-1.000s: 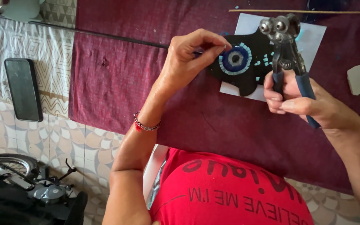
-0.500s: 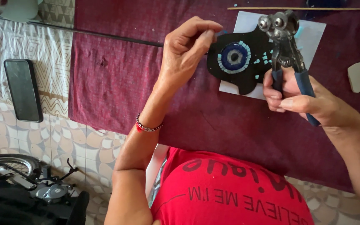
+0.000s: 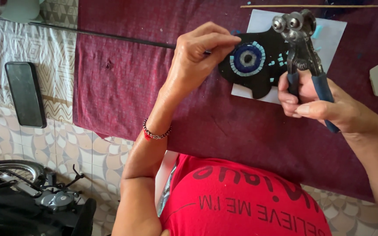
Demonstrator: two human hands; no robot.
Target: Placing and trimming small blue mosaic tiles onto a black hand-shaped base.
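While our left hand [image 3: 197, 57] has slid closer, its fingertips pinched on a tiny tile by the blue eye mosaic [image 3: 248, 59], our right hand [image 3: 318, 102] stays closed around the wheeled nippers [image 3: 300, 39]; the black board [image 3: 259, 76] lies on white paper [image 3: 329, 32].

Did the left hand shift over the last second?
Yes. The left hand slid slightly left and down along the black mosaic piece, its fingertips ending nearer the blue eye's left edge. The white sheet underneath stayed fixed.

A home craft corner: maroon cloth [image 3: 123, 87] over a table, patterned floor tiles [image 3: 66, 148], a parked motorcycle [image 3: 27, 192].
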